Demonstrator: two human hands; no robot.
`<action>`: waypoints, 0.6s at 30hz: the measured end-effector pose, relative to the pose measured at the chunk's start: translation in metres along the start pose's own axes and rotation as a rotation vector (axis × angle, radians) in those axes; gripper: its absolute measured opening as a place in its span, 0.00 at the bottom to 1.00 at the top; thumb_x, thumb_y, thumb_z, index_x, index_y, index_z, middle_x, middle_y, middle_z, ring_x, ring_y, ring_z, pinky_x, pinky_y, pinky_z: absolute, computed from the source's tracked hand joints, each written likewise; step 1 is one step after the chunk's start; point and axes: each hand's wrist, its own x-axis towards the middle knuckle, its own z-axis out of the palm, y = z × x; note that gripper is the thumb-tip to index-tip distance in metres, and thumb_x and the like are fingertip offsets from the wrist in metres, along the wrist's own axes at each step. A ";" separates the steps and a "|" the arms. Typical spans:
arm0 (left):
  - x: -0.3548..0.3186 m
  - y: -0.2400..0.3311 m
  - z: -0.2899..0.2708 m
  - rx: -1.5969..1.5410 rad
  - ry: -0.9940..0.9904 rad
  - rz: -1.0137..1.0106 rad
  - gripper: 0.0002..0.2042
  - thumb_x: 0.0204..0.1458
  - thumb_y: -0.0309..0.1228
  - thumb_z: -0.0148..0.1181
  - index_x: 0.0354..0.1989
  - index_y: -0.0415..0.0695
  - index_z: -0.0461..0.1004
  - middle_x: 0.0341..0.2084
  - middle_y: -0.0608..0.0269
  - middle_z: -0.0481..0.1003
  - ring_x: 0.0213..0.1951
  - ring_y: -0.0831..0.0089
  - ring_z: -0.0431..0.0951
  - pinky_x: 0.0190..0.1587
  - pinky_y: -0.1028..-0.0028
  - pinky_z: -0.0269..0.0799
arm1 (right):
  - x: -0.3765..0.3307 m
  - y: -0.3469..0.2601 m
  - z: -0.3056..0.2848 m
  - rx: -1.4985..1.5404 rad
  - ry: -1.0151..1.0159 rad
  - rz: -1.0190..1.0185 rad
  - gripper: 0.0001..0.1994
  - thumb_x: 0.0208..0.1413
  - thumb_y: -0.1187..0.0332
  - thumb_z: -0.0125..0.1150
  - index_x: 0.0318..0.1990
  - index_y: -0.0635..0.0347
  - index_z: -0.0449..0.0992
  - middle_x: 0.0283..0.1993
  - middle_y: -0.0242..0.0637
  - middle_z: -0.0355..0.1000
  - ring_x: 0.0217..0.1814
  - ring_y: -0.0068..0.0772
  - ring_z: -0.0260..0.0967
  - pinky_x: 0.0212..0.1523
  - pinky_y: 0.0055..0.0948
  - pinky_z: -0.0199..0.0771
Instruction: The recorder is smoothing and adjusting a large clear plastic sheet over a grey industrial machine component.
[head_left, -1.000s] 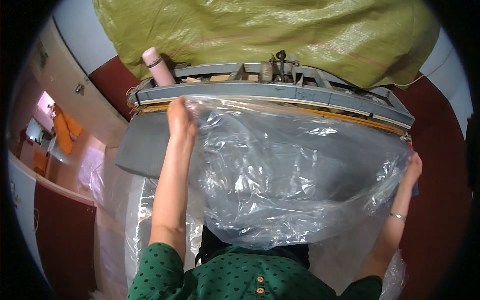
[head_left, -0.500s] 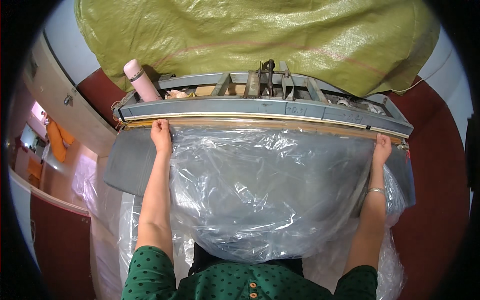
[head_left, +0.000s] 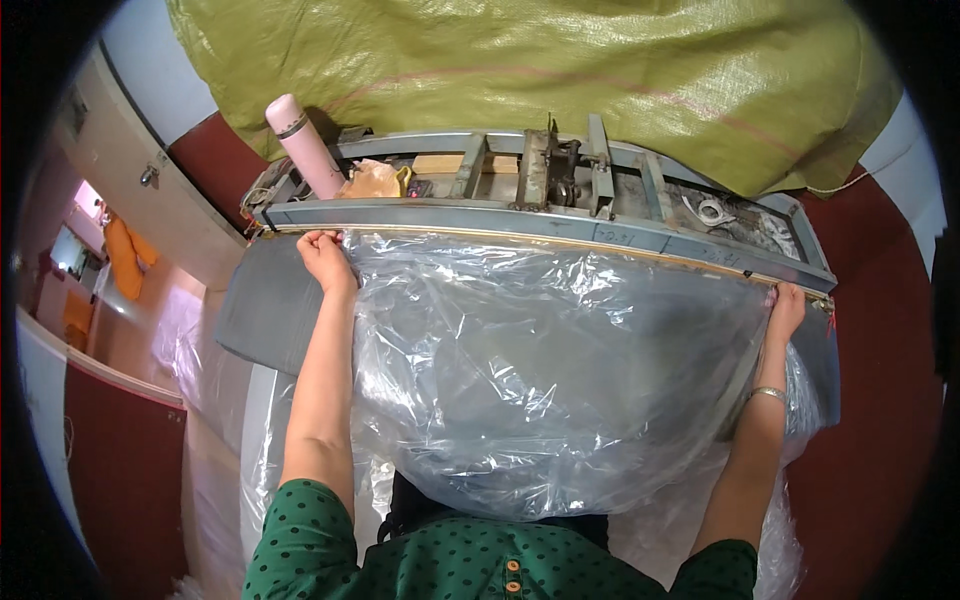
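Observation:
A sheet of clear plastic film [head_left: 540,370] lies wrinkled over a dark grey padded surface [head_left: 265,305], its near part hanging down towards my body. My left hand [head_left: 328,258] is closed in a pinch on the film's far left corner, right against a long grey metal bar [head_left: 450,219]. On the other side, my right hand [head_left: 787,308] pinches the far right corner near the bar's right end. Between the two hands the film's far edge runs along a thin pale strip under the bar.
Behind the bar is a metal frame [head_left: 652,180] with crosspieces and a mechanism [head_left: 565,175]. A pink bottle [head_left: 308,150] leans in its left end, beside crumpled peach material [head_left: 375,180]. A yellow-green woven sheet [head_left: 560,70] covers the back. At left stands a door [head_left: 150,200].
Both hands remain on the film's corners, now closer to the metal bar. The brown strip below the bar is mostly hidden now, and more of the frame's inside shows. The view has shifted slightly.

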 end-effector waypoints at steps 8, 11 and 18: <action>-0.033 0.034 -0.039 0.990 -0.367 0.430 0.11 0.43 0.32 0.54 0.30 0.36 0.69 0.32 0.49 0.69 0.40 0.57 0.66 0.42 0.65 0.62 | -0.054 -0.061 -0.024 -0.329 -0.106 -0.457 0.11 0.47 0.68 0.55 0.21 0.67 0.67 0.19 0.30 0.62 0.23 0.20 0.56 0.28 0.20 0.59; -0.056 0.057 -0.042 1.078 -0.423 0.351 0.08 0.43 0.31 0.53 0.28 0.38 0.70 0.30 0.53 0.71 0.39 0.58 0.67 0.41 0.65 0.62 | -0.090 -0.084 -0.081 -0.553 -0.047 -0.342 0.13 0.49 0.67 0.54 0.20 0.68 0.66 0.18 0.33 0.60 0.23 0.22 0.55 0.30 0.22 0.59; -0.125 0.121 -0.025 -0.069 -0.946 -0.268 0.06 0.51 0.31 0.48 0.32 0.42 0.69 0.29 0.67 0.72 0.31 0.80 0.70 0.32 0.81 0.63 | -0.112 -0.071 -0.193 -0.930 0.284 -0.502 0.11 0.51 0.66 0.51 0.33 0.67 0.71 0.35 0.45 0.68 0.37 0.42 0.63 0.41 0.33 0.63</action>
